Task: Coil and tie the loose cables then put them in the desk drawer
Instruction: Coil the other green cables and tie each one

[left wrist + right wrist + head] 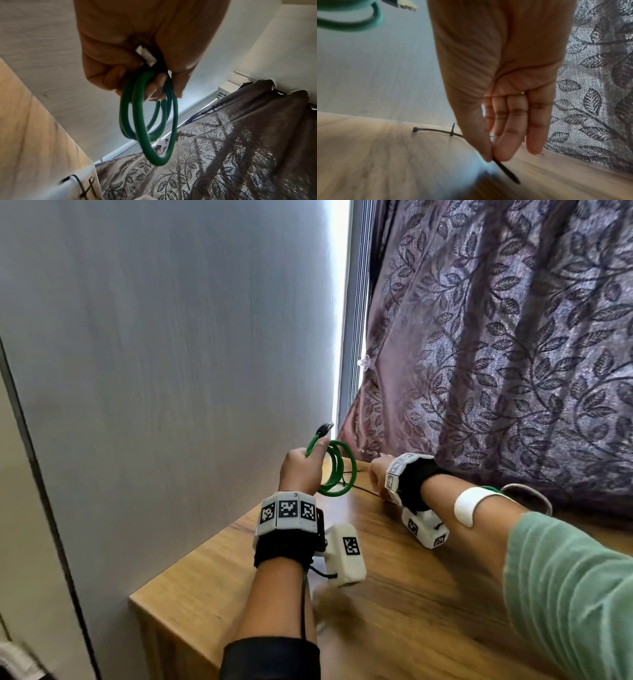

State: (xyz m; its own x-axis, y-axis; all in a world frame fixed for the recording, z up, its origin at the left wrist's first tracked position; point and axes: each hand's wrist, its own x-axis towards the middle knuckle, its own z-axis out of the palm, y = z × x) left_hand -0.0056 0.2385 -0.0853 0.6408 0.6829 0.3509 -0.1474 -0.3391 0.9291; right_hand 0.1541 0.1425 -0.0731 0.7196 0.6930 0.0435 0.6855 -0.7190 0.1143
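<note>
left hand [301, 470] grip curled round the green cable [149, 121] coil, right hand [501, 121] pinching a cable tie [506, 171] off the desk [428, 594]; advise threading all loops before cinching.

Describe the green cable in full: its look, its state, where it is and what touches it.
The green cable is a thin, round, smooth-jacketed cord, plastic or rubber by its look, wound into several loose round loops. The left hand grips the bundle at its top, fingers curled round the strands, and holds it upright above the wooden desk, so the loops hang free. One end sticks up past the thumb and ends in a dark boot with a clear plug. No tie is visible round the coil. Only the left hand touches it.
</note>
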